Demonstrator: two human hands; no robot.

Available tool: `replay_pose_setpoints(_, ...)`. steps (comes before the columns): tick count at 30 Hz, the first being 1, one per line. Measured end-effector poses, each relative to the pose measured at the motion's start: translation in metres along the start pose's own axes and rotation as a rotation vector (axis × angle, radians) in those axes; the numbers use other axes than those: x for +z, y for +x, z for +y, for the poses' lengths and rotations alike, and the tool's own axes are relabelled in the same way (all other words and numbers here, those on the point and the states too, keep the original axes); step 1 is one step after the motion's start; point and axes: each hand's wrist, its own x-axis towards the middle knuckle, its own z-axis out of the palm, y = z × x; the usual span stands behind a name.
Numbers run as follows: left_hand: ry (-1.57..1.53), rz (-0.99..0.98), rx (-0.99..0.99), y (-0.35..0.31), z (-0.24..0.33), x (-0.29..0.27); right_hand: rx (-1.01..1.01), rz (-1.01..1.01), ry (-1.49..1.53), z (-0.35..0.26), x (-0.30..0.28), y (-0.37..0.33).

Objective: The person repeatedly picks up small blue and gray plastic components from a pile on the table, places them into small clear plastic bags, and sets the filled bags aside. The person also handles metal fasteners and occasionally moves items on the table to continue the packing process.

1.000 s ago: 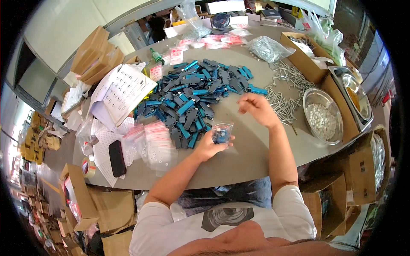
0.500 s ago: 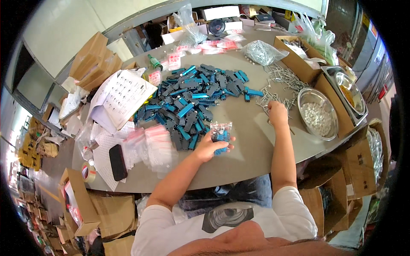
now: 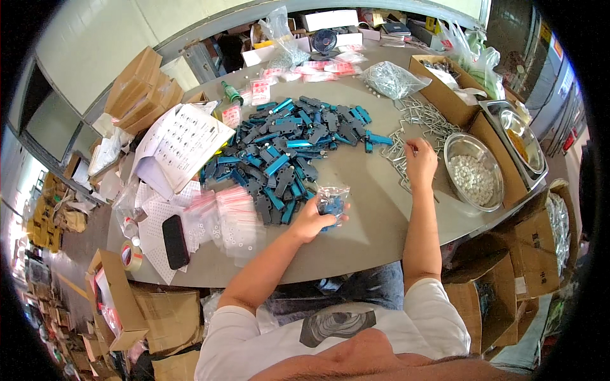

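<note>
My left hand (image 3: 307, 223) is closed around a small clear plastic bag (image 3: 333, 198) with blue pieces inside, held above the near middle of the table. Over the near edge of a heap of long metal screws (image 3: 427, 122), my right hand (image 3: 421, 167) has its fingers drawn together. Whatever those fingertips hold, if anything, is too small to make out. Between and beyond my hands spreads a large pile of blue and dark grey plastic parts (image 3: 277, 165). Beside my right hand stands a metal bowl (image 3: 452, 184) of small white pieces.
Flat clear bags (image 3: 238, 219) with red edges, a black phone (image 3: 175, 241) and printed sheets (image 3: 187, 143) lie on the left. A bag of small hardware (image 3: 391, 79), a cardboard box (image 3: 438, 89) and a steel tray (image 3: 540, 173) stand far right. A small fan (image 3: 324, 42) is at the back.
My right hand has shifted a little right and away from me, its fingers lifting at the screws. My left hand keeps the bag, which has tilted slightly.
</note>
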Motion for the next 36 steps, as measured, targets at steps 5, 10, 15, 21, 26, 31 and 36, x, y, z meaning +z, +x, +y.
replay_pose_setpoints(5, 0.084, 0.018, -0.005, 0.002, -0.005, -0.004, 0.116, -0.420, 0.854, -0.054, 0.020, -0.029)
replay_pose_setpoints(10, 0.121, 0.012, -0.006, 0.002, -0.001, -0.001, 0.115, -0.887, 0.970, -0.067, 0.024, -0.045)
replay_pose_setpoints(15, 0.063, 0.018, -0.011, 0.001, 0.000, 0.000, 0.056, -1.133, 0.879, -0.065, 0.024, -0.048)
replay_pose_setpoints(21, -0.049, 0.000, -0.022, 0.003, 0.002, -0.003, -0.271, -1.134, 0.620, -0.066, 0.014, -0.041)
replay_pose_setpoints(26, 0.062, 0.047, 0.003, 0.004, 0.001, -0.003, -0.314, -1.058, 0.621, -0.066, 0.016, -0.047)
replay_pose_setpoints(31, 0.226, 0.238, 0.252, 0.007, 0.000, -0.003, -0.016, -1.104, 0.845, -0.058, 0.031, -0.052)
replay_pose_setpoints(36, 0.215, 0.405, 0.325, 0.007, 0.006, -0.005, -0.024, -1.085, 0.669, -0.069, 0.020, -0.048)
